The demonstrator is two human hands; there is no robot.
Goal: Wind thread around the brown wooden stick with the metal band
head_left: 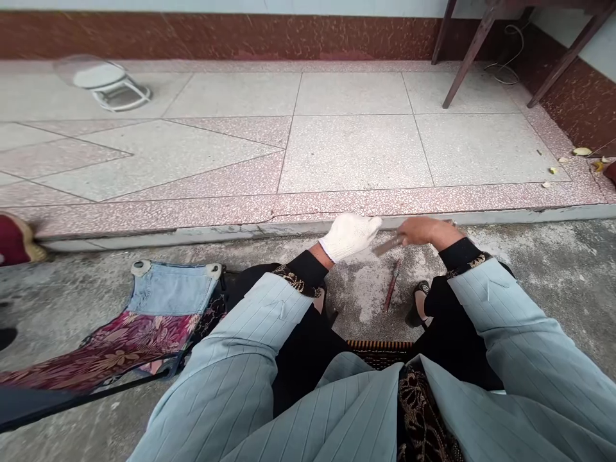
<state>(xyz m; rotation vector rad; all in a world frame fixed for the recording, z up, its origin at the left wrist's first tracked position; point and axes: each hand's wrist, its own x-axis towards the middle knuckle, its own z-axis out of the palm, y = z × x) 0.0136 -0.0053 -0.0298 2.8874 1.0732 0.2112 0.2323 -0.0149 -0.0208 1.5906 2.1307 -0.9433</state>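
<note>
My left hand [350, 236] wears a white knit glove. Its fingers are curled closed, and whatever they might hold is hidden. To its right, my bare right hand [423, 231] grips a flat, greyish-brown bar-like tool [387, 246]. One end of the tool points down and left toward the glove; a small piece shows past the far side of the hand. Motion blur hides its exact kind. Below the hands, a slim tool with a dark red handle [391, 287] lies on the concrete between my feet.
A tiled step [356, 154] runs across in front of me. At the left is a folding chair [168, 289] with denim and floral cloth. A small white stool [113, 83] and a wooden table's leg [469, 61] stand on the step. Peel-like scraps [581, 152] lie at the right.
</note>
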